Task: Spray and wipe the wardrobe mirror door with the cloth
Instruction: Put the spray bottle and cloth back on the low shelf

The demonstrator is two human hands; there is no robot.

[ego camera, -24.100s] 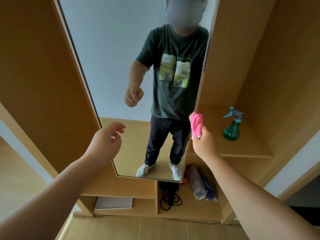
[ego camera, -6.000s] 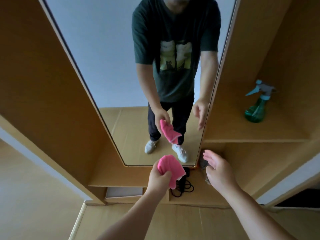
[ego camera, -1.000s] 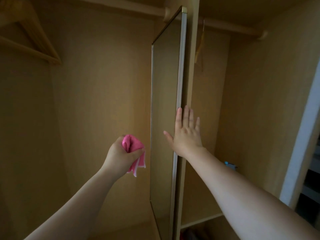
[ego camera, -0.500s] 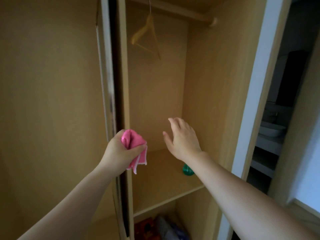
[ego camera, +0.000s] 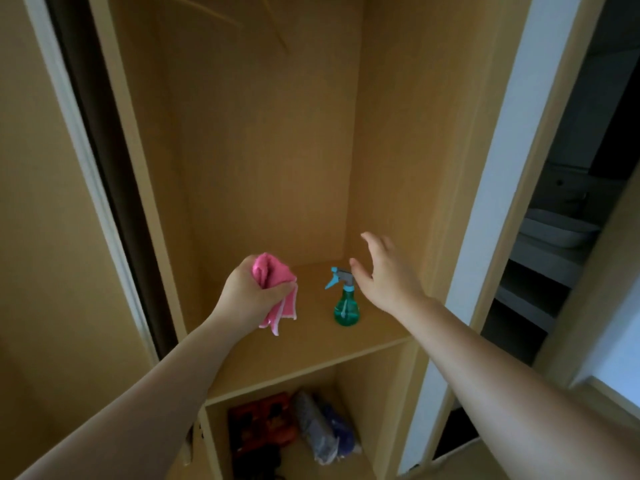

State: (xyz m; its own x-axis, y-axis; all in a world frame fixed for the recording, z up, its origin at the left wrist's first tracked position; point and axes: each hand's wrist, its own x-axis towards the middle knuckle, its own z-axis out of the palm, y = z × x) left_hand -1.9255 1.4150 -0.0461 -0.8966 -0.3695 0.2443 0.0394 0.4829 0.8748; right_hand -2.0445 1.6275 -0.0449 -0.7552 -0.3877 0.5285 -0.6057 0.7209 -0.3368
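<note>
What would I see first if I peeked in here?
The bright pink cloth bunched in the left hand, in front of the wooden shelf. Next, the green spray bottle standing on that shelf, with the open right hand beside its nozzle.

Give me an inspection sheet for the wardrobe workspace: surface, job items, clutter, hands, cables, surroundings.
Surface: wooden shelf inside the open wardrobe compartment, bare apart from the bottle.
Job's things: green spray bottle upright on the shelf; pink cloth bunched in the left hand; the mirror door shows only as a thin edge at the left.
Clutter: bundled items in the lower compartment, too dim to identify.
Hands: left hand grips the cloth; right hand open, fingers spread, just above the bottle's trigger, not holding it.
Cables: nothing seen.
Surroundings: white frame at the right; a dark room with a basin beyond.
</note>
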